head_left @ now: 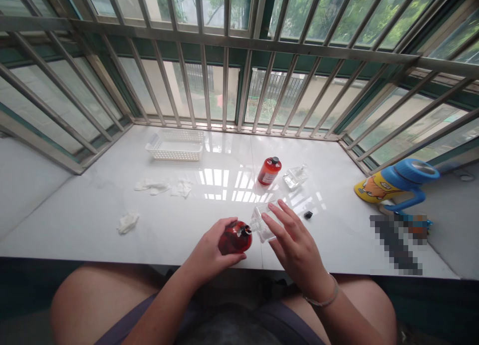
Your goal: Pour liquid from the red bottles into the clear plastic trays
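Observation:
My left hand point(213, 247) is wrapped around a dark red bottle point(234, 239), its uncapped neck turned to the right. In my right hand point(297, 242) a clear square glass bottle point(263, 222) lies tilted on its side, its narrow neck pointing left. The two bottle mouths meet or nearly meet; I cannot tell if they touch. A small black cap point(308, 214) lies right of my right hand. Farther back stands a red bottle with a black cap and a pale label point(269, 171). Beside it is another clear glass bottle point(295, 177).
A white perforated basket point(175, 153) sits at the back left. Crumpled white tissues point(128, 222) lie on the left of the white tabletop point(93, 200). At the right stands a blue and yellow jug point(392, 182) near a blurred-out dark item. Metal window bars point(226, 85) border the back.

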The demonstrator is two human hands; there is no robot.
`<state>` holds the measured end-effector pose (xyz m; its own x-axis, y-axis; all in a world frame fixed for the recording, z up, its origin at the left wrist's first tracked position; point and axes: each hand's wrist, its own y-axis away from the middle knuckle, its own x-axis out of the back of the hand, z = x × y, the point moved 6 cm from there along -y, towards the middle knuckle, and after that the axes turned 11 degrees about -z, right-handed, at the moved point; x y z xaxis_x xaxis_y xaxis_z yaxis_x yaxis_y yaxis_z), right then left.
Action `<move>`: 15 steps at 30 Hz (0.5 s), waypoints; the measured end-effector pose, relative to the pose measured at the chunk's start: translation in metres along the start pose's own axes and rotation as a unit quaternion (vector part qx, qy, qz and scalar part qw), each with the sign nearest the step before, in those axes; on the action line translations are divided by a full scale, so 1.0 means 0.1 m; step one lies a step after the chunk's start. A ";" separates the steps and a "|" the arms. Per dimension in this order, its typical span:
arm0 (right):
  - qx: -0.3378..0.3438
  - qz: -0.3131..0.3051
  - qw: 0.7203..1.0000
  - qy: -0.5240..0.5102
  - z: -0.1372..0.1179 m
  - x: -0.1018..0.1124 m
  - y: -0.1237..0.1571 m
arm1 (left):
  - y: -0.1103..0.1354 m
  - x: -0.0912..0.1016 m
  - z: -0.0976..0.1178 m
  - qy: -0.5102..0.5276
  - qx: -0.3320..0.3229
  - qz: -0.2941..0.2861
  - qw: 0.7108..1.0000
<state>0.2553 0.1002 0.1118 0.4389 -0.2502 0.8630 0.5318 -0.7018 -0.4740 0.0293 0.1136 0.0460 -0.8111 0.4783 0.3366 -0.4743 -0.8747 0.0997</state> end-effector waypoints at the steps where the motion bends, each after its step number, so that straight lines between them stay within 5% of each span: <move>1: 0.001 0.001 1.000 0.001 0.00 0.01 -0.01 | 0.00 0.00 0.00 0.000 0.000 0.001 1.000; 15: 0.022 -0.005 1.000 0.017 -0.02 0.02 -0.03 | 0.01 0.01 -0.02 0.001 -0.005 0.004 1.000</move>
<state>0.2528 0.1006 0.1158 0.4089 -0.2668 0.8727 0.5683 -0.6738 -0.4723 0.0272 0.1132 0.0443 -0.8153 0.4716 0.3359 -0.4714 -0.8775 0.0880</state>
